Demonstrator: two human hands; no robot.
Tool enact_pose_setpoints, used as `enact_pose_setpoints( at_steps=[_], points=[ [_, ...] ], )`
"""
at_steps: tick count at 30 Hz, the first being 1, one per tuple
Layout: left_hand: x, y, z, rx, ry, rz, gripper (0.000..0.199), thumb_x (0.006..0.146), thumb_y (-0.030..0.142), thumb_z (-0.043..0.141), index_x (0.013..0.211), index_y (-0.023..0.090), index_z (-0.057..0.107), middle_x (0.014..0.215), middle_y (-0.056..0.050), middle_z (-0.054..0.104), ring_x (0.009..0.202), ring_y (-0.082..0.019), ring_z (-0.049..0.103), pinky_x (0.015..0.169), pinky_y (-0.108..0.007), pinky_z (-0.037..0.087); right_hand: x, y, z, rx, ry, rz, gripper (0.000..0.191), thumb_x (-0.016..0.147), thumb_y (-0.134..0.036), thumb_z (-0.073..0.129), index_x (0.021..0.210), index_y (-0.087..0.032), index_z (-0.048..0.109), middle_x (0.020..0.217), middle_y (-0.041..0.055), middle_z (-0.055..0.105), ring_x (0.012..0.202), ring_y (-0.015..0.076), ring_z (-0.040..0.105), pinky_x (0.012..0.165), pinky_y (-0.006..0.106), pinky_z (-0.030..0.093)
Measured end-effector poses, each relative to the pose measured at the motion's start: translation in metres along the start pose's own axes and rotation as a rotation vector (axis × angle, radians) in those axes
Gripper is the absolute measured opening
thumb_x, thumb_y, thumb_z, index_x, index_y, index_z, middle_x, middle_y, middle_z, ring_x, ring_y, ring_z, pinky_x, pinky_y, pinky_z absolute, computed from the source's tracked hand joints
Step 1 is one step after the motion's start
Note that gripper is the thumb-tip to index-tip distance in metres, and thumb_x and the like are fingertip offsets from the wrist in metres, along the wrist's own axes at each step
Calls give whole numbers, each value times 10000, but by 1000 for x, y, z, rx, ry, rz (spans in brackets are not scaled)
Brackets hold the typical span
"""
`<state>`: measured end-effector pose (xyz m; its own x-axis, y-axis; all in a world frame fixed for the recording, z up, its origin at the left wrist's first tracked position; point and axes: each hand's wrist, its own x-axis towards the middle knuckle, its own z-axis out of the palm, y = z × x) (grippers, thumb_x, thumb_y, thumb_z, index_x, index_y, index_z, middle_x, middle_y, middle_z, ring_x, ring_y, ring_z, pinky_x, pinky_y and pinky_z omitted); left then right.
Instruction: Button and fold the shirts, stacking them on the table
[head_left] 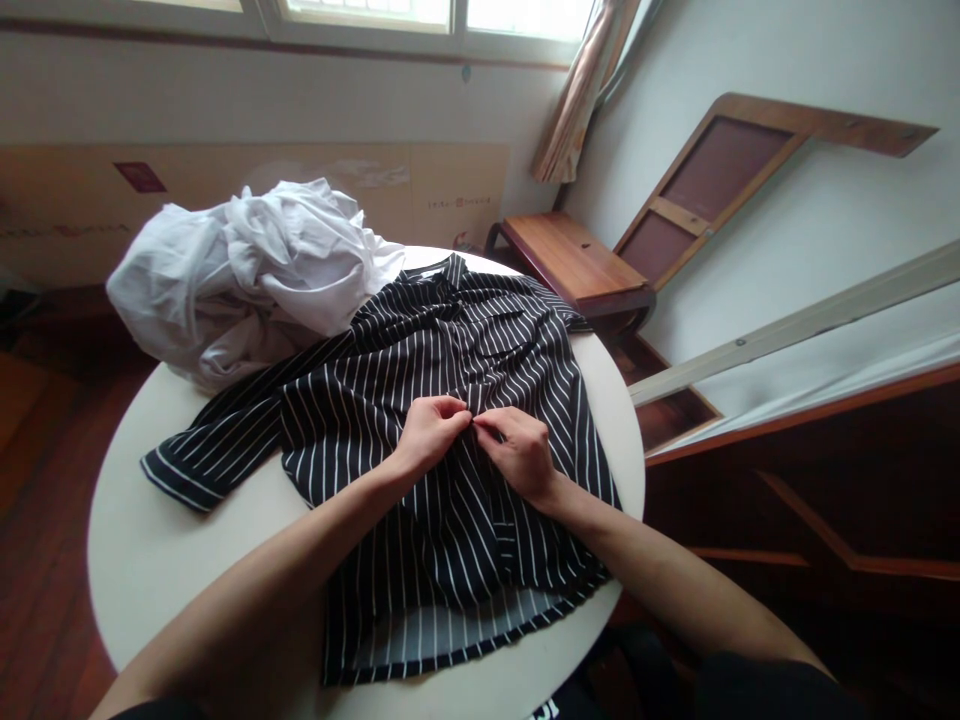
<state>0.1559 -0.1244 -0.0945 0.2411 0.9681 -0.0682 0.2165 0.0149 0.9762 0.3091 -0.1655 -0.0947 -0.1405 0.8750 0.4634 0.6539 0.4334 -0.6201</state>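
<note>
A black shirt with white stripes (360,400) lies front side up, its collar at the far side and its hem toward me. My left hand (433,432) pinches the shirt's front placket near the middle. Close against it, my right hand (519,450) also pinches the placket, fingertips almost meeting the left ones. Whether a button sits between the fingers is too small to tell. One sleeve stretches out to the left; near the hem the front edges part and show the paler inside of the cloth.
Under the shirt is a round white table (150,560). A heap of white cloth (255,270) rests at its far left. Beyond stand a wooden bench (577,255) and a cardboard panel (450,180) below the window. A dark wooden piece (825,500) is close on the right.
</note>
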Motion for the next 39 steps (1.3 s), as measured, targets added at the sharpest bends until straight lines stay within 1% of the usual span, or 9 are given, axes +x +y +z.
enact_pose_setpoints(
  at_steps=[5, 9, 13, 16, 18, 24, 28, 36, 39],
  points=[
    [2, -5, 1, -10, 47, 26, 136, 686, 249, 627, 741, 136, 679, 707, -17, 672, 645, -126, 604, 612, -233, 474, 1, 0, 0, 221, -4, 230, 118, 797, -237, 602, 848, -205, 703, 826, 39, 712, 728, 172, 651, 726, 317, 526],
    [-2, -4, 2, 41, 75, 116, 130, 716, 200, 612, 829, 149, 651, 796, -28, 677, 733, -138, 628, 690, -249, 490, 7, 3, 1, 471, -17, 454, 112, 727, -276, 668, 760, -173, 695, 735, 35, 697, 671, 163, 640, 679, 297, 524],
    [-8, -3, 5, 47, 80, 194, 70, 770, 180, 573, 836, 171, 553, 781, -5, 622, 708, -115, 600, 669, -235, 468, 17, 6, -2, 752, -142, 676, 152, 661, -284, 709, 706, -149, 654, 649, 5, 638, 585, 112, 580, 580, 251, 499],
    [-9, -4, 6, 16, 64, 197, 84, 774, 187, 572, 806, 178, 494, 785, 0, 595, 713, -110, 586, 672, -232, 459, 22, 6, -8, 819, -264, 759, 179, 655, -301, 711, 689, -145, 631, 643, 0, 620, 570, 100, 562, 557, 247, 492],
    [-8, -3, 6, -25, 42, 174, 117, 768, 210, 587, 810, 178, 483, 788, -1, 592, 719, -112, 588, 682, -238, 460, 23, 3, -11, 726, -266, 701, 164, 693, -303, 683, 701, -148, 630, 647, 5, 621, 577, 108, 564, 568, 258, 493],
    [-4, 6, 5, -149, 7, 39, 219, 653, 178, 665, 796, 161, 500, 719, 17, 577, 667, -109, 578, 617, -224, 454, 10, -10, -8, 83, -19, 243, 122, 855, -208, 519, 823, -188, 635, 803, 45, 660, 742, 166, 606, 721, 304, 474],
    [-3, 6, 4, -152, 35, 62, 140, 625, 137, 632, 714, 150, 525, 683, 29, 555, 623, -87, 530, 589, -207, 429, 5, -11, -4, -53, 28, 42, 174, 892, -187, 465, 820, -189, 623, 816, 69, 647, 801, 189, 609, 775, 323, 477],
    [-8, 5, 6, 107, 123, 236, 74, 660, 118, 556, 704, 168, 525, 680, 34, 547, 640, -96, 508, 616, -217, 418, 4, -12, -2, -67, 17, 13, 167, 882, -176, 474, 846, -178, 637, 835, 76, 663, 805, 189, 617, 789, 332, 477],
    [-11, 8, 6, 182, 141, 301, 70, 697, 121, 546, 740, 172, 524, 709, 30, 555, 667, -96, 518, 644, -219, 420, 9, -12, -7, -24, -21, 111, 158, 861, -177, 485, 829, -174, 640, 837, 72, 662, 791, 188, 608, 771, 339, 469]
  ],
)
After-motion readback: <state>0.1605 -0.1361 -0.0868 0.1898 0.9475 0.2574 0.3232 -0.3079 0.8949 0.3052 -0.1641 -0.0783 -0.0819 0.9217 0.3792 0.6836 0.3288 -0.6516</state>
